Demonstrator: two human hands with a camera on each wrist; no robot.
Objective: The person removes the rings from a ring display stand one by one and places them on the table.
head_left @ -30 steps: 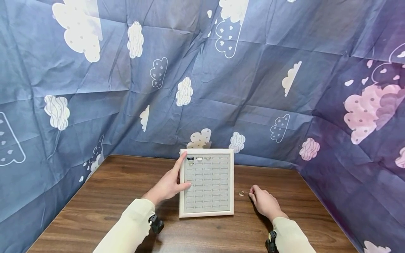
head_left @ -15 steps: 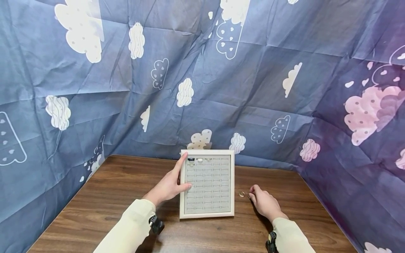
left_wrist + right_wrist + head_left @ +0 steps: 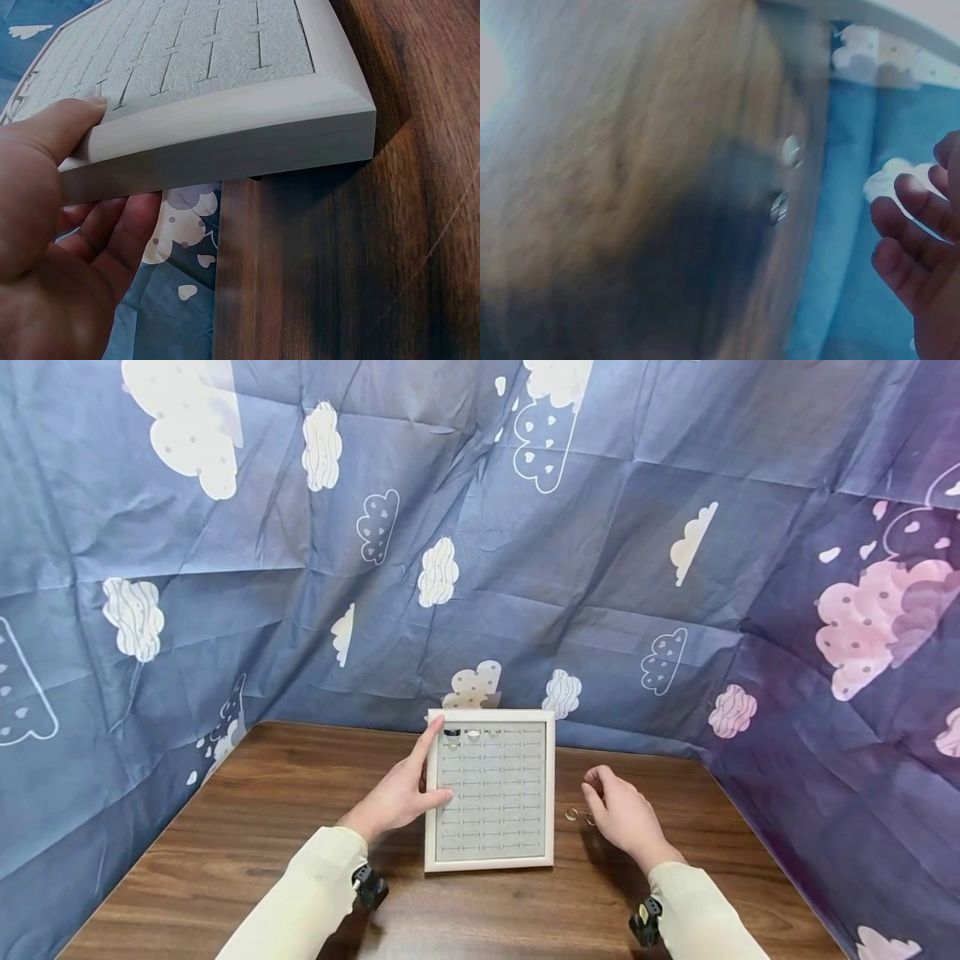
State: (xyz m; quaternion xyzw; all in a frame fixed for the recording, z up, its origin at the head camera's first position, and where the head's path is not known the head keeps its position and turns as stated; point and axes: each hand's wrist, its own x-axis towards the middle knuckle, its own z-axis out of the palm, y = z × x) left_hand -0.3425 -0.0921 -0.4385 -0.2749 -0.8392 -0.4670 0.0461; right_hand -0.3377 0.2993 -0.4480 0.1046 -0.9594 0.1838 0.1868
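A white-framed ring display board with a grey slotted pad leans upright on the table. My left hand grips its left edge, thumb on the front and fingers behind, as the left wrist view shows. A dark ring, a silvery ring and a thin ring sit in the top row; another ring is just below. Right of the board, my right hand hovers with loosely bent fingers and nothing in them. Two rings lie on the table beneath it, one partly hidden by the hand.
The brown wooden table ends at a blue cloth backdrop with cloud prints, which also rises along both sides. A small black camera is strapped to the left wrist, and another camera to the right.
My right hand has lifted off the table and away from a ring, leaving it beside the other one. My left hand keeps its grip on the board.
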